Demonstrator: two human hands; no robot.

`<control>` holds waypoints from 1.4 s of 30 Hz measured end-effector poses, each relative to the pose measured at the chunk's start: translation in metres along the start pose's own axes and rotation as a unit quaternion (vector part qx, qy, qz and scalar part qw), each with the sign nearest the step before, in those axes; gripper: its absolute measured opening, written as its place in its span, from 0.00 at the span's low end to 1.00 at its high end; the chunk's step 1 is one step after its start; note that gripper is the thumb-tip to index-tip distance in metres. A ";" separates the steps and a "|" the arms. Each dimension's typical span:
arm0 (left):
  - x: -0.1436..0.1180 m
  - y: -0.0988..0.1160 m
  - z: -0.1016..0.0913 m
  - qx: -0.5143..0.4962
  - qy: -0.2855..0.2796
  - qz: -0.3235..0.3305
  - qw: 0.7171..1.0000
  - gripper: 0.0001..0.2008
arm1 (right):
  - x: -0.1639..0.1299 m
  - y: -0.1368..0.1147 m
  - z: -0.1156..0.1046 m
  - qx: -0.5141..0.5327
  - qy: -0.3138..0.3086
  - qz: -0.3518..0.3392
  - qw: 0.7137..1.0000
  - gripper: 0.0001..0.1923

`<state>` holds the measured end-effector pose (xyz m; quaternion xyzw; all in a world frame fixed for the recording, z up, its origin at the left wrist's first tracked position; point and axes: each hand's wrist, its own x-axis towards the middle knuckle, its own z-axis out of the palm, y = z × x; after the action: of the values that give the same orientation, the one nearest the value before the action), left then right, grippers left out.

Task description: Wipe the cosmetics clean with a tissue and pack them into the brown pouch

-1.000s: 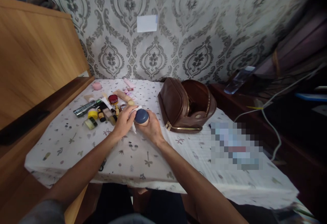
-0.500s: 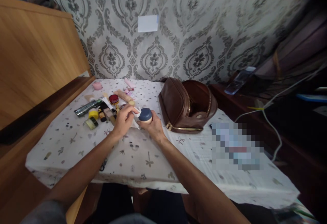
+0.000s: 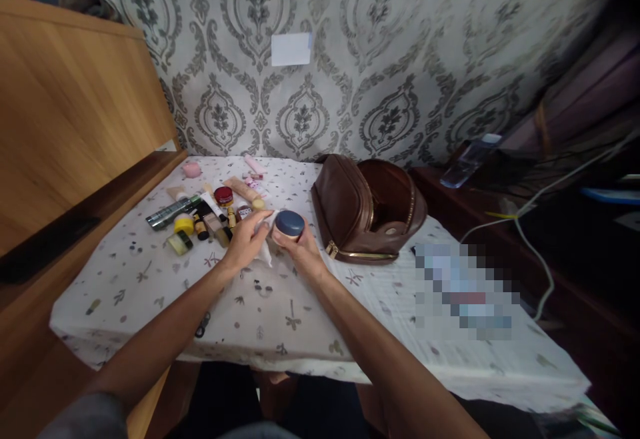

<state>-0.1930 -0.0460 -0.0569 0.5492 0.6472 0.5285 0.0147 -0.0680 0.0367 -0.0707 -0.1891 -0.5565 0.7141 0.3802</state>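
Landmark: open pouch (image 3: 369, 211), lying on its side on the table (image 3: 280, 305), toward the wall. Just left of the pouch, a jar (image 3: 289, 223) held up in the right hand (image 3: 299, 250). Left hand (image 3: 246, 240) next left, touching a tissue (image 3: 265, 239) against the jar. Further left of the pouch, a cluster of small bottles and tubes (image 3: 200, 215) on the table. Far left of it, beyond the table edge, a wooden cabinet (image 3: 75, 112). Right of the pouch, near the wall, a bottle (image 3: 467, 160) lying tilted on a side surface.
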 end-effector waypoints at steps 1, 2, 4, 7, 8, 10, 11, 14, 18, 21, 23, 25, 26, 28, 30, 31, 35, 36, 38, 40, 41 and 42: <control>-0.001 0.001 0.000 0.006 0.002 0.017 1.000 0.15 | 0.001 0.000 0.000 0.022 0.004 0.020 1.000 0.29; -0.002 0.003 0.001 0.013 0.004 0.034 0.999 0.15 | 0.002 0.000 0.000 0.045 0.008 0.042 0.998 0.27; -0.004 0.008 0.001 0.030 -0.003 0.068 0.997 0.16 | 0.005 -0.002 0.000 0.086 0.013 0.079 0.993 0.23; -0.008 0.015 0.002 0.067 -0.034 0.120 0.990 0.19 | 0.007 -0.007 -0.003 0.113 -0.003 0.096 0.989 0.25; -0.009 0.016 0.003 0.085 -0.045 0.141 0.985 0.20 | 0.008 -0.009 -0.004 0.115 -0.015 0.099 0.988 0.26; -0.011 0.018 0.005 0.128 -0.063 0.179 0.973 0.22 | 0.007 -0.012 -0.006 0.120 -0.040 0.111 0.986 0.28; -0.012 0.018 0.007 0.152 -0.069 0.190 0.968 0.24 | 0.006 -0.013 -0.006 0.122 -0.054 0.120 0.984 0.30; -0.013 0.018 0.010 0.206 -0.077 0.184 0.958 0.30 | 0.003 -0.015 -0.005 0.123 -0.092 0.150 0.977 0.33; -0.012 0.015 0.008 0.199 -0.055 0.134 0.969 0.36 | -0.001 -0.015 0.000 0.100 -0.108 0.176 0.973 0.34; -0.010 0.013 0.002 0.151 -0.054 0.108 0.981 0.34 | -0.003 -0.016 0.000 0.116 -0.070 0.175 0.975 0.30; -0.008 0.012 -0.002 0.108 -0.062 0.109 0.986 0.31 | -0.002 -0.018 -0.002 0.131 -0.020 0.145 0.980 0.26; -0.005 0.012 -0.004 0.064 -0.068 0.100 0.991 0.28 | -0.001 -0.020 -0.005 0.126 0.019 0.108 0.986 0.25; -0.004 0.012 -0.005 0.048 -0.066 0.092 0.992 0.27 | 0.000 -0.022 -0.006 0.119 0.030 0.093 0.988 0.25; -0.003 0.015 -0.004 0.036 -0.046 0.082 0.995 0.23 | 0.000 -0.025 -0.008 0.104 0.041 0.081 0.990 0.25; -0.004 0.019 -0.002 0.038 -0.003 0.090 0.995 0.17 | -0.002 -0.030 -0.010 0.088 0.052 0.073 0.992 0.25; -0.005 0.022 -0.001 0.038 0.024 0.096 0.994 0.14 | -0.004 -0.034 -0.011 0.076 0.056 0.063 0.993 0.25; -0.011 0.034 0.001 0.022 0.105 0.044 0.993 0.06 | -0.011 -0.069 -0.022 0.035 0.075 -0.029 0.996 0.24; -0.012 0.036 0.001 0.021 0.103 0.016 0.994 0.06 | -0.011 -0.084 -0.027 0.036 0.081 -0.060 0.994 0.24; -0.014 0.037 0.001 0.023 0.074 -0.026 0.997 0.05 | -0.005 -0.119 -0.042 0.046 0.080 -0.128 0.987 0.22; -0.014 0.033 0.001 0.027 0.049 -0.040 0.998 0.05 | 0.010 -0.154 -0.063 0.006 0.104 -0.206 0.973 0.23; -0.013 0.030 0.002 0.030 0.049 -0.044 0.997 0.06 | 0.021 -0.170 -0.075 -0.034 0.123 -0.232 0.964 0.23; -0.012 0.027 0.003 0.035 0.055 -0.048 0.997 0.06 | 0.033 -0.183 -0.088 -0.096 0.147 -0.254 0.951 0.23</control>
<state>-0.1679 -0.0573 -0.0464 0.4882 0.6907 0.5333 -0.0149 0.0326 0.1355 0.0785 -0.1805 -0.5900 0.5012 0.6067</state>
